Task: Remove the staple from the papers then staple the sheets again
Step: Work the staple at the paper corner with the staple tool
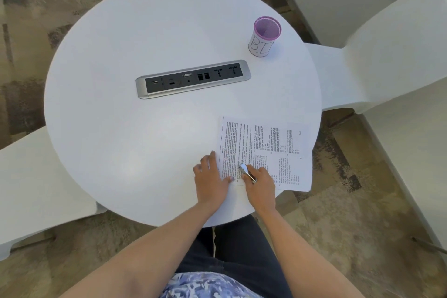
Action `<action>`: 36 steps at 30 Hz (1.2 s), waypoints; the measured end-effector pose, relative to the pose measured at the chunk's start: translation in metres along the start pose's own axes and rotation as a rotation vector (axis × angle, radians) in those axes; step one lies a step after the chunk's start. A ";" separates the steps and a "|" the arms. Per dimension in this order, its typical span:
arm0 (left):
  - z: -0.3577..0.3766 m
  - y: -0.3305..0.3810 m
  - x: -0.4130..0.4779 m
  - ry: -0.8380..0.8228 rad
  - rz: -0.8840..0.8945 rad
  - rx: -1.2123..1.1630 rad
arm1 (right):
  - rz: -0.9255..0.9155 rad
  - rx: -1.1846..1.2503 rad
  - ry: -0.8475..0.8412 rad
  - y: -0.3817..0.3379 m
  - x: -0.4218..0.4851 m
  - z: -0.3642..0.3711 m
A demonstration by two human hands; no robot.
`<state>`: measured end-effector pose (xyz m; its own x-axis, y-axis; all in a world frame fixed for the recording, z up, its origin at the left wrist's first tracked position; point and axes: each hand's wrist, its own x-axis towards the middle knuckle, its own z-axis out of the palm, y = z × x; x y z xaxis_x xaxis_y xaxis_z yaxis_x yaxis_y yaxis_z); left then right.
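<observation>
Nearest is patterned shirt at 6 o'clock, then both forearms running up to the table. Left hand lies flat, fingers straight, pressing the papers down at their near-left edge. Papers sit at 4 o'clock on the table, one corner hanging over the rim. Right hand curls round a small silver tool, tip pointing to 11 o'clock, just beside my left thumb. Remover or stapler, cannot tell; staple itself too small to see. Judging: removal step, tool working at the pinned corner. Next move calls for tip under the staple and a steady lever up, left hand pinning sheets flat so nothing tears. Counts: two hands, one tool, one paper stack (sheet count unclear), one purple cup at 1 o'clock, one socket panel at centre, two white chairs at 2 and 8 o'clock.
</observation>
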<state>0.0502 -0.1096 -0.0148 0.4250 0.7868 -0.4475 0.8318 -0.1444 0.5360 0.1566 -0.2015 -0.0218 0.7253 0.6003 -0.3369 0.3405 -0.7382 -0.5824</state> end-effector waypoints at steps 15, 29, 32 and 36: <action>-0.003 0.006 0.015 -0.115 -0.223 -0.329 | 0.009 -0.003 -0.050 0.004 0.004 -0.003; -0.045 0.011 0.011 -0.355 -0.177 -0.512 | 0.026 0.207 -0.107 -0.006 0.005 -0.020; -0.065 0.020 0.004 -0.326 -0.169 -0.666 | -0.065 0.310 -0.086 -0.025 -0.002 -0.037; -0.097 0.034 -0.004 -0.277 -0.179 -0.898 | -0.241 0.384 0.003 -0.058 -0.015 -0.065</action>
<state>0.0425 -0.0595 0.0749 0.4831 0.5661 -0.6679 0.3573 0.5690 0.7407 0.1646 -0.1876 0.0650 0.6541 0.7401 -0.1562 0.2534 -0.4090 -0.8766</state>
